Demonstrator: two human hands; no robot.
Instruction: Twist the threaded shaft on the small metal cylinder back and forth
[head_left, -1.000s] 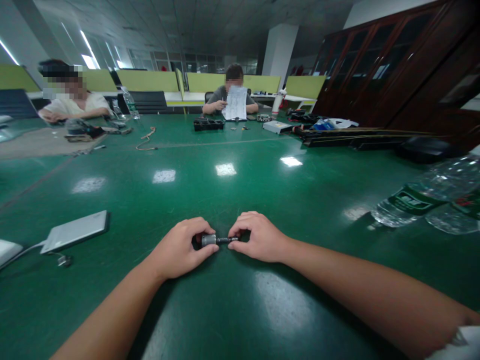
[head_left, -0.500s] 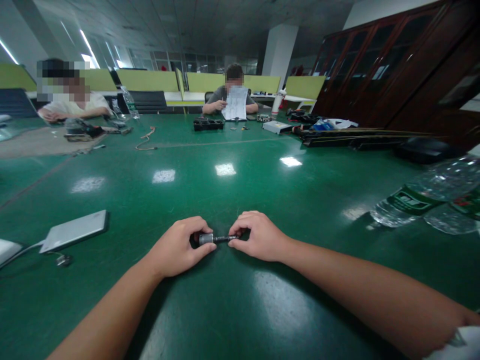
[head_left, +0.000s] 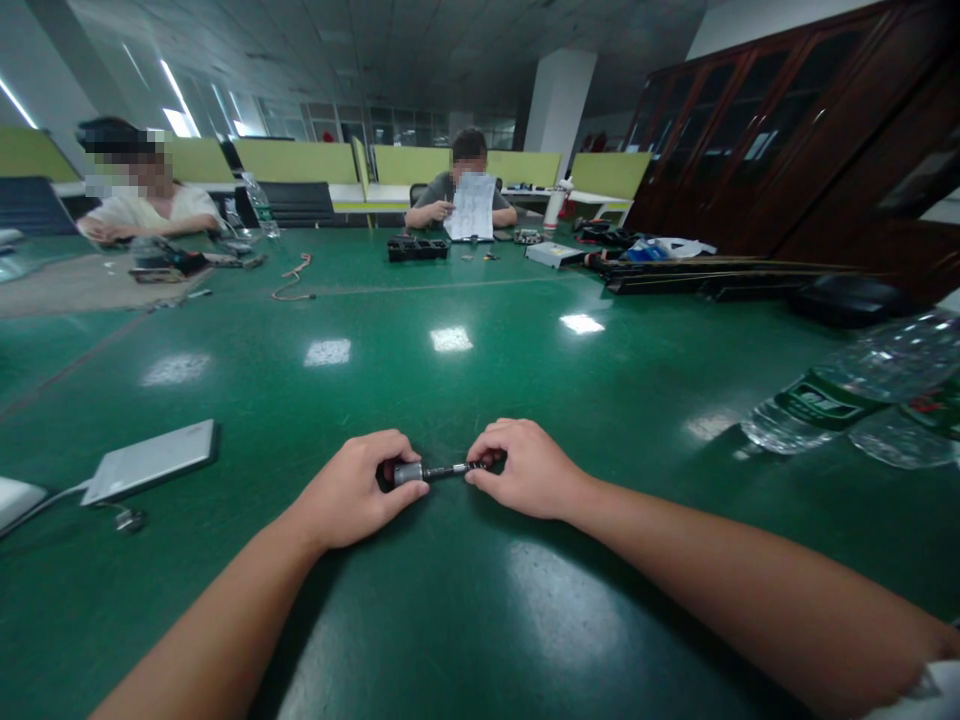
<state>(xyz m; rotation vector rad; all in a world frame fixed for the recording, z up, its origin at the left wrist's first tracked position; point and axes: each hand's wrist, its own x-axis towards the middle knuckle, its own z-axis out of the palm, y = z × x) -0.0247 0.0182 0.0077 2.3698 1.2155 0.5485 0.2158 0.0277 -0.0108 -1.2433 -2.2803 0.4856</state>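
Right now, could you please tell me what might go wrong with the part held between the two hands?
The right hand pinches the thin dark rod near its far end, so it might slip free. The left hand grips the silver cylinder at the other end; a crooked pull between them could strain the rod. The green tabletop looks smooth and glossy, so a dropped cylinder might roll.
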